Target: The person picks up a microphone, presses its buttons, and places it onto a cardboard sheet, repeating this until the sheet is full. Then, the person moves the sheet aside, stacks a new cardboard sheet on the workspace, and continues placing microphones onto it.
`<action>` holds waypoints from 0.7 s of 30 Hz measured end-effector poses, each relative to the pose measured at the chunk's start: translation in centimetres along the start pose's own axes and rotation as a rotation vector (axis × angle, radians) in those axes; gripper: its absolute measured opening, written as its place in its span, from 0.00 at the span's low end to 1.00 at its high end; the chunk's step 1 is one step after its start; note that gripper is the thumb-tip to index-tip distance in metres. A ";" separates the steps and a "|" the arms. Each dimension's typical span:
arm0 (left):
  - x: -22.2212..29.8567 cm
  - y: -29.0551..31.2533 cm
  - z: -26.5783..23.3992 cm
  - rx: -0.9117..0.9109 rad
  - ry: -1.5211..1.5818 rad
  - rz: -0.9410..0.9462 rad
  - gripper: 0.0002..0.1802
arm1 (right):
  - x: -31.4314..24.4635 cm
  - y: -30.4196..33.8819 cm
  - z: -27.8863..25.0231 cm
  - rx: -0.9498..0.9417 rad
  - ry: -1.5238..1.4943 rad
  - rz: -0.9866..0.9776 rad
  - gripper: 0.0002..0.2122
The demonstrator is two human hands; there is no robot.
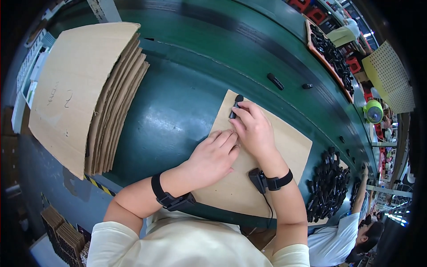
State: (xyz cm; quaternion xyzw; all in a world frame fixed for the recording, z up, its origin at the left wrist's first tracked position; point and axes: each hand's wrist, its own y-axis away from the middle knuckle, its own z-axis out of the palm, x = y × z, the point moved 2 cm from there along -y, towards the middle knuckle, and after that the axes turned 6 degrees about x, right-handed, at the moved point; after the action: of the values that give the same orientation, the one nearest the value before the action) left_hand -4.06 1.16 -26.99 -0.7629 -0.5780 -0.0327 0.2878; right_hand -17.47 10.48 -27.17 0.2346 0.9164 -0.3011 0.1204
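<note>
A brown cardboard sheet (284,133) lies on the green work surface in front of me. At its far left corner is a small black clip-on microphone (234,112) with a rounded dark head. My right hand (255,129) pinches it between thumb and fingers, holding it at the sheet. Just nearer to me, my left hand (211,158) rests on the cardboard, its fingers bent slightly and the thumb apart. Nothing shows in that hand, though the space under its palm is hidden. Both wrists wear black straps with small black boxes.
Flat cardboard sheets (75,93) are stacked at the left. A heap of black microphones (329,187) lies at the right. Loose black pieces (275,81) sit on the green belt (200,26); an orange-rimmed tray (310,38) of black parts stands beyond. Another person (338,240) works at the right.
</note>
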 end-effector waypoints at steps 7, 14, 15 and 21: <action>-0.1 0.0 0.0 -0.007 0.002 -0.015 0.32 | 0.2 -0.8 -0.5 0.016 0.029 -0.050 0.14; 0.0 0.0 -0.4 -0.018 0.019 -0.030 0.32 | 4.4 -3.3 -1.6 0.085 0.066 0.066 0.13; 0.0 0.0 -0.5 -0.033 0.024 -0.041 0.32 | 5.8 -3.8 -1.5 0.134 0.074 0.132 0.13; 0.0 -0.3 -0.3 -0.040 0.036 -0.045 0.32 | 13.3 -5.7 -0.9 0.100 0.325 0.242 0.12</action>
State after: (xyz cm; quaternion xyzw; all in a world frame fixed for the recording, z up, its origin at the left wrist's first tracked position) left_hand -4.20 1.08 -26.64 -0.7545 -0.5890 -0.0645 0.2822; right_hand -31.88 11.72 -28.40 0.3942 0.8728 -0.2877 -0.0054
